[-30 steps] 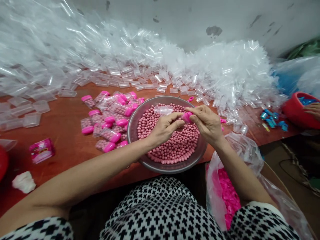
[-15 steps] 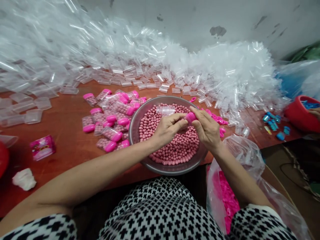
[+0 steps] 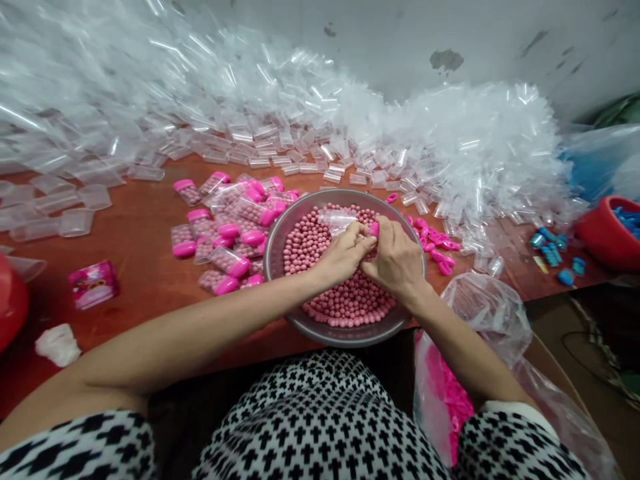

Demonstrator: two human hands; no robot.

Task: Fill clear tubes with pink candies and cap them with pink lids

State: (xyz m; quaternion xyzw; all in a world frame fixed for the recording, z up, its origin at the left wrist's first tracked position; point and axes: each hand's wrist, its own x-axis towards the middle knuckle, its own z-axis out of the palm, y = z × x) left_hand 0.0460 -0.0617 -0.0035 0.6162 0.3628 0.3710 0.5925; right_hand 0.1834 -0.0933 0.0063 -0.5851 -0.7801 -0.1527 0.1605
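Over a grey metal bowl (image 3: 271, 252) of round pink beads (image 3: 357, 303), my two hands meet with closed fingers. A bright pink cap (image 3: 374, 230) is pinched between them. My left hand (image 3: 345, 253) grips it from the left, its fingertips touching those of my right hand (image 3: 399, 259), which wraps the cap from the right. Whatever is under the cap is hidden by the fingers. A clear plastic container (image 3: 334, 219) lies on the beads just beyond my left hand.
Bead-filled containers with pink caps (image 3: 235, 233) lie left of the bowl. Loose pink caps (image 3: 435, 241) lie to the right, above a plastic bag (image 3: 487, 307). Clear empty containers (image 3: 300, 127) pile along the wall. A red bowl (image 3: 607, 233) and blue pieces (image 3: 550, 247) sit far right.
My right hand has moved slightly left and turned, closing further over the pink cap, so less of it shows. The whole view has shifted a little to the right.
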